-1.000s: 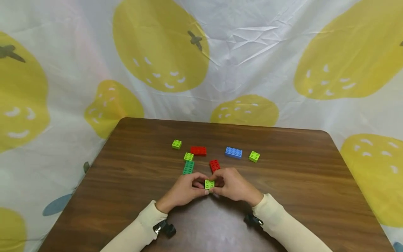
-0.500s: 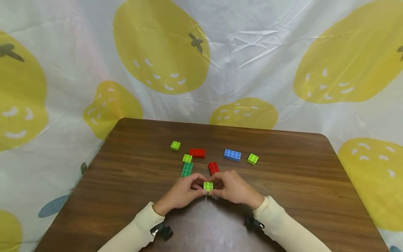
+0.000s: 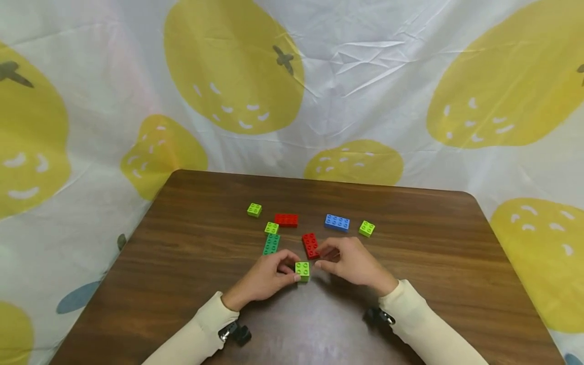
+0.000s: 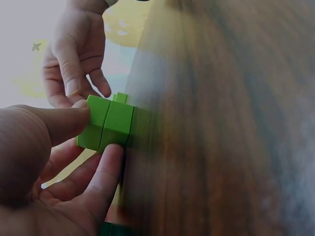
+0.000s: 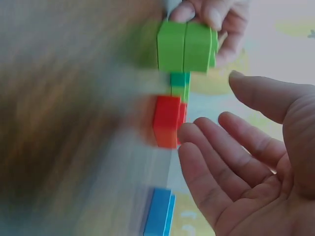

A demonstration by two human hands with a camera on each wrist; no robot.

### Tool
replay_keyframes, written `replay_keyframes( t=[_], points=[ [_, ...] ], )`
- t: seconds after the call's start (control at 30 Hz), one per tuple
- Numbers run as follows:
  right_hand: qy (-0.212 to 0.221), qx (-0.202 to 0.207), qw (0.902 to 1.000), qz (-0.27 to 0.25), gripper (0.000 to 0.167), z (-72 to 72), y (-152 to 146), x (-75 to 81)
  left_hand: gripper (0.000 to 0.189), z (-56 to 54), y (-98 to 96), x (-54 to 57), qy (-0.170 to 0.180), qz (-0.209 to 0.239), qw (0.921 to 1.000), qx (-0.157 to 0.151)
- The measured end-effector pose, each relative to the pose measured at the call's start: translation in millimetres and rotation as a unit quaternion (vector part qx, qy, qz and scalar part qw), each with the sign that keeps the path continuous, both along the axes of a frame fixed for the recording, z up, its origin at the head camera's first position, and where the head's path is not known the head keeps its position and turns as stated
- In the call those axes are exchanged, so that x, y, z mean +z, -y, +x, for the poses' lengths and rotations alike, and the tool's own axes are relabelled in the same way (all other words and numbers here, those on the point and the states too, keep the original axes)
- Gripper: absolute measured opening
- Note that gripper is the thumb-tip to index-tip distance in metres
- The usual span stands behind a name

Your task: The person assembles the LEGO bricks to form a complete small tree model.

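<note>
My left hand (image 3: 264, 278) pinches a stack of two lime-green toy building bricks (image 3: 302, 269) between thumb and fingers, at the near middle of the table. A seam between the two bricks (image 4: 104, 123) shows in the left wrist view, studs facing up in the head view. To the right of the stack is my right hand (image 3: 353, 262), holding nothing, its fingers loosely bent and thumb apart. Its fingertips are right by a red eight-stud brick (image 3: 311, 246), which also appears as a red brick (image 5: 167, 120) below the stack in the right wrist view.
Beyond my left hand lies a dark green brick (image 3: 271, 244), with a lime brick (image 3: 271, 228) at its far end. Farther back are another red brick (image 3: 286, 220), a blue brick (image 3: 337, 222) and lime bricks at left (image 3: 254, 210) and right (image 3: 367, 228). A patterned cloth (image 3: 255, 152) hangs behind the table.
Both hands were on the lime stack; my right hand has let go and moved off to the right, its fingers near the red brick. My left hand keeps its pinch.
</note>
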State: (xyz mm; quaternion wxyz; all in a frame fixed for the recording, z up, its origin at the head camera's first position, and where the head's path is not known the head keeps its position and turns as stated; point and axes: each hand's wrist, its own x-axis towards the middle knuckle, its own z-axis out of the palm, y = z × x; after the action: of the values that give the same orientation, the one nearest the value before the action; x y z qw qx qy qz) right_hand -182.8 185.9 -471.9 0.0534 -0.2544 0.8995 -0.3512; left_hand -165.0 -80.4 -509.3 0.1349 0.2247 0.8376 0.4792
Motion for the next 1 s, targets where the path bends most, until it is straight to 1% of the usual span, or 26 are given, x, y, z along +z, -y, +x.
replay_keyframes(
  t=[0.23, 0.4, 0.6, 0.7, 0.87, 1.0],
  points=[
    [-0.015, -0.052, 0.9979, -0.036, 0.024, -12.3, -21, 5.1, 0.03, -0.5, 1.2, -1.9, 0.001, -0.004, 1.0, -0.005],
    [-0.027, -0.097, 0.9939, -0.046, 0.022, -23.1, -37, 9.5, 0.03, -0.1, 1.5, -1.3, 0.002, -0.011, 0.9999, -0.007],
    [-0.042, -0.15, 0.9872, -0.035, 0.021, -38.3, -56, 14.7, 0.031, -0.5, 1.4, -0.4, 0.003, -0.014, 0.9999, -0.009],
    [-0.038, -0.169, 0.9844, -0.028, 0.022, -44.4, -66, 15.7, 0.031, -0.7, 1.3, -0.5, 0.003, -0.016, 0.9998, -0.009],
    [-0.023, -0.194, 0.9805, -0.02, 0.028, -54.4, -82, 13.0, 0.03, -1.0, 1.1, -1.1, 0.003, -0.017, 0.9998, -0.009],
    [-0.019, -0.204, 0.9787, -0.011, 0.031, -61.0, -92, 7.9, 0.03, -1.6, 1.0, -1.6, 0.002, -0.019, 0.9998, -0.009]
  ],
)
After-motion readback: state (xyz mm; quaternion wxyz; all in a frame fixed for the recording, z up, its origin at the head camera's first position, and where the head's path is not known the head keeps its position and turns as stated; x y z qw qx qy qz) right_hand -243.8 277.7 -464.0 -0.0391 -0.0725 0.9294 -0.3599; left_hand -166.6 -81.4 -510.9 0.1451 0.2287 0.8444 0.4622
